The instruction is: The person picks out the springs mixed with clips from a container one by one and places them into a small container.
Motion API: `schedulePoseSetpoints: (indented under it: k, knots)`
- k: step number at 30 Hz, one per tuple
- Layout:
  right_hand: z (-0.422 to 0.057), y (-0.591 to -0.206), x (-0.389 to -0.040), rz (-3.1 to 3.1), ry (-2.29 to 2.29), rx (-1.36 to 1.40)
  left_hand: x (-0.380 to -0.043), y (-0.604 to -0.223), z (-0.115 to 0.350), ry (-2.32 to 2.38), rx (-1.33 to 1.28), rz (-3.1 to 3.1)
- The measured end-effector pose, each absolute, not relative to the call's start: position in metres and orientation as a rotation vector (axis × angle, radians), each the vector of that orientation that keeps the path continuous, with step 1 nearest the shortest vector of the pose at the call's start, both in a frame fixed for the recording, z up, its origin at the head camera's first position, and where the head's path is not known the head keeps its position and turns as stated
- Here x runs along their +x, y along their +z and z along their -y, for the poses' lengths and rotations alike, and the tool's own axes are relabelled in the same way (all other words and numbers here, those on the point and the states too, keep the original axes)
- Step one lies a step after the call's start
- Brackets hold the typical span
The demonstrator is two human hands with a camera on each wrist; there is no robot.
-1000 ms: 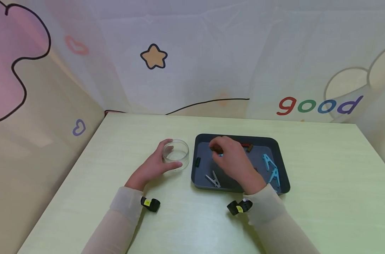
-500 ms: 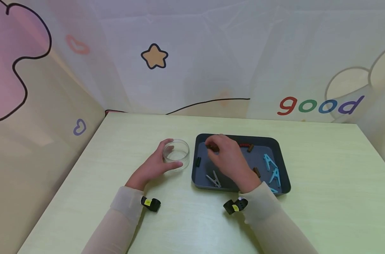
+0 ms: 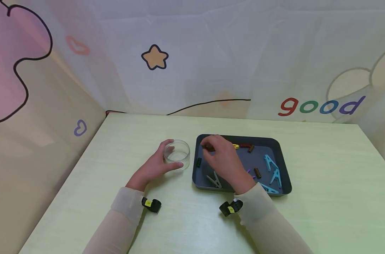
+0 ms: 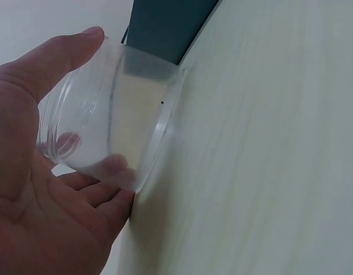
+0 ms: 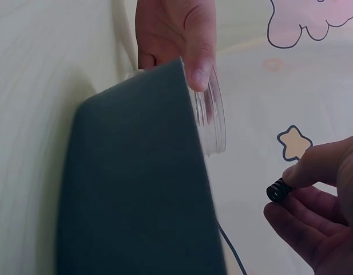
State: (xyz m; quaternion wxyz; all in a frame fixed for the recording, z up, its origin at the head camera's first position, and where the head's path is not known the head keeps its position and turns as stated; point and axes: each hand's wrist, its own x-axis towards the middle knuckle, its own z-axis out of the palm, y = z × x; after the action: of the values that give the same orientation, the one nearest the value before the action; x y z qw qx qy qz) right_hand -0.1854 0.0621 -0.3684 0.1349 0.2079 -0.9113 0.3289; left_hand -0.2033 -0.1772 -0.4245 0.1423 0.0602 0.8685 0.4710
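My left hand [image 3: 152, 166] grips a round clear jar [image 4: 130, 109] that stands on the table, thumb on the near side and fingers around the far side. My right hand [image 3: 223, 159] is over the left part of a dark grey tray [image 3: 262, 139]. Between its thumb and fingers it pinches a small dark coil spring [image 5: 277, 190], best seen in the right wrist view. Below the hand lie a dark green spring [image 3: 199, 162] and a grey clip [image 3: 214, 180]. The hand hides part of the tray's contents.
Further right in the tray are a red spring [image 3: 244, 145], a brown spring [image 3: 257, 173] and several light blue clips [image 3: 276, 177]. A yellow piece [image 3: 235, 146] and a purple piece [image 3: 250, 173] are partly hidden. A printed cloth [image 3: 192, 70] stands behind the table.
My right hand has moved left across the tray with the spring, uncovering the yellow and purple pieces and the brown spring. The left hand and jar have stayed in place.
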Motion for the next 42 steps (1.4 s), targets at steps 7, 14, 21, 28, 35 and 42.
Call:
schedulePoseSetpoints:
  k: [7, 14, 21, 28, 35, 42]
  knots:
    - [-0.056, -0.369, -0.186, 2.656, 0.967, 0.575, -0.202, -0.422, 0.177, 1.358, 0.186, -2.500]
    - [-0.049, -0.369, -0.186, 2.635, 0.978, 0.576, -0.202, -0.420, 0.177, 1.352, 0.170, -2.503]
    - [-0.042, -0.367, -0.187, 2.636, 1.000, 0.593, -0.204, -0.418, 0.179, 1.353, 0.182, -2.493]
    - [-0.036, -0.368, -0.189, 2.584, 1.020, 0.644, -0.205, -0.419, 0.180, 1.358, 0.191, -2.494]
    - [-0.032, -0.370, -0.189, 2.581, 1.060, 0.646, -0.207, -0.423, 0.180, 1.367, 0.177, -2.489]
    - [-0.028, -0.370, -0.189, 2.597, 1.059, 0.649, -0.207, -0.423, 0.180, 1.377, 0.183, -2.486]
